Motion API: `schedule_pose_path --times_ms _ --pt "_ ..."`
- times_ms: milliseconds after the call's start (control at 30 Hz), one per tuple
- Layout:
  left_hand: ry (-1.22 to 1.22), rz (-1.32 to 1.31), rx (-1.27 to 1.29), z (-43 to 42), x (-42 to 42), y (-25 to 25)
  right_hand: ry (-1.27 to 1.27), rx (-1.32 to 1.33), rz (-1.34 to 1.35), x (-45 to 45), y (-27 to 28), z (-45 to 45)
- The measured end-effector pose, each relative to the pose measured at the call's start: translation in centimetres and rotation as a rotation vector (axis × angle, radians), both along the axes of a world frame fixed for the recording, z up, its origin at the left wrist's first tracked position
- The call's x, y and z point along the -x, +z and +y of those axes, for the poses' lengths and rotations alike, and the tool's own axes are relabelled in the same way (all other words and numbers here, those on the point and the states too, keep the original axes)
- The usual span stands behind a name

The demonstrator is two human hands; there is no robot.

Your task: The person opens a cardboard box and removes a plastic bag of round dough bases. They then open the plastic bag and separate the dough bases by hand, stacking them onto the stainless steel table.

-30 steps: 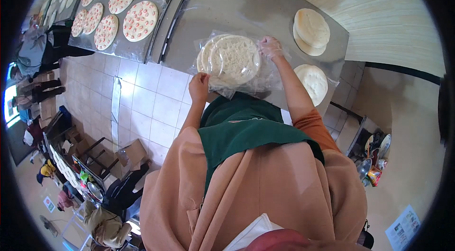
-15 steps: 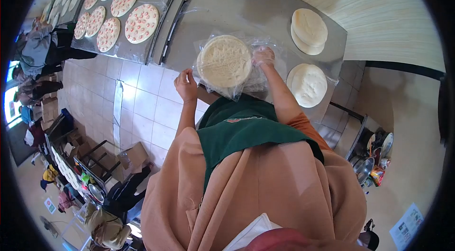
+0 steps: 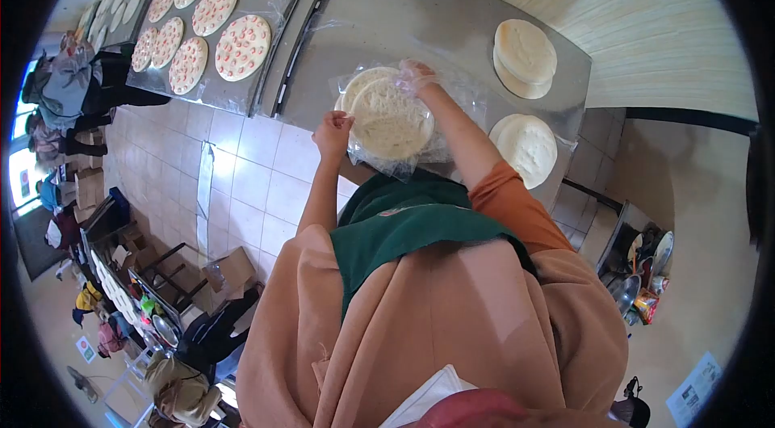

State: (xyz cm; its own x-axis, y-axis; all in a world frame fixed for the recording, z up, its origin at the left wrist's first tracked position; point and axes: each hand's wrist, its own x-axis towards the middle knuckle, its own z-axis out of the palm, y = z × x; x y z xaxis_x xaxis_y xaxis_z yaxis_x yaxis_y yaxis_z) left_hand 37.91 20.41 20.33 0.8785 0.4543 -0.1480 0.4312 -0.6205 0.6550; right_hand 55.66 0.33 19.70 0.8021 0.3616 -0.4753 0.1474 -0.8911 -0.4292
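A stack of round, pale pizza crusts (image 3: 391,121) lies on crinkled clear plastic (image 3: 460,105) at the front of the metal table. The top crust sits off-centre, showing the edge of one beneath at the upper left. My right hand (image 3: 416,77), in a clear plastic glove, has its fingers closed at the top crust's far edge. At the stack's left rim is my left hand (image 3: 332,135), thumb and fingers pinched together; whatever is between them is too small to make out.
Two more crust stacks, one far (image 3: 526,55) and one near (image 3: 529,149), lie on the right of the metal table (image 3: 404,8). Topped crusts (image 3: 242,48) cover a tray at left. Other people (image 3: 69,89) stand beyond the tiled floor.
My right hand has moved left, from beside the stack to its far edge. My left hand has come right to the rim. The top crust has slid toward me and right.
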Motion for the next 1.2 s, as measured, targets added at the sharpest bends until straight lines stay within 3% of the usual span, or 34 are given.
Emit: schedule_pose_path --times_ms 100,233,333,533,633,733,767,833,933,1133,1200 --pt "-0.180 -0.066 -0.046 -0.9 0.3 2.1 -0.066 -0.040 -0.040 0.0 0.2 1.8" --pt "-0.212 -0.063 0.024 -1.6 0.5 3.7 -0.108 -0.146 -0.008 -0.3 1.3 3.0" --pt "-0.261 -0.086 0.017 -2.0 0.2 4.7 0.100 -0.034 -0.055 -0.4 0.1 4.8" --pt "-0.437 -0.191 -0.097 -0.3 2.7 8.4 -0.170 -0.047 -0.071 -2.6 -1.9 2.3" --pt "-0.421 -0.118 -0.095 1.9 4.1 7.6 -0.187 -0.283 0.046 -3.1 -2.7 -0.1" --pt "-0.431 -0.119 -0.124 1.6 3.0 6.9 -0.102 -0.503 0.456 -2.1 -5.3 2.0" --pt "-0.443 -0.121 -0.129 1.0 2.5 7.2 -0.004 -0.521 0.406 -1.4 -4.9 2.0" --pt "-0.462 -0.142 -0.141 0.1 1.5 7.9 0.190 -0.555 0.309 1.6 1.4 1.8" --pt "-0.442 -0.178 -0.160 0.5 1.4 8.1 0.250 -0.433 0.250 1.2 -0.7 1.3" --pt "-0.509 -0.184 -0.196 1.1 2.1 9.6 -0.166 -0.058 -0.104 1.3 -4.0 0.5" --pt "-0.457 -0.220 -0.173 2.9 2.9 9.5 -0.227 -0.098 -0.109 -0.6 -4.6 -2.7"
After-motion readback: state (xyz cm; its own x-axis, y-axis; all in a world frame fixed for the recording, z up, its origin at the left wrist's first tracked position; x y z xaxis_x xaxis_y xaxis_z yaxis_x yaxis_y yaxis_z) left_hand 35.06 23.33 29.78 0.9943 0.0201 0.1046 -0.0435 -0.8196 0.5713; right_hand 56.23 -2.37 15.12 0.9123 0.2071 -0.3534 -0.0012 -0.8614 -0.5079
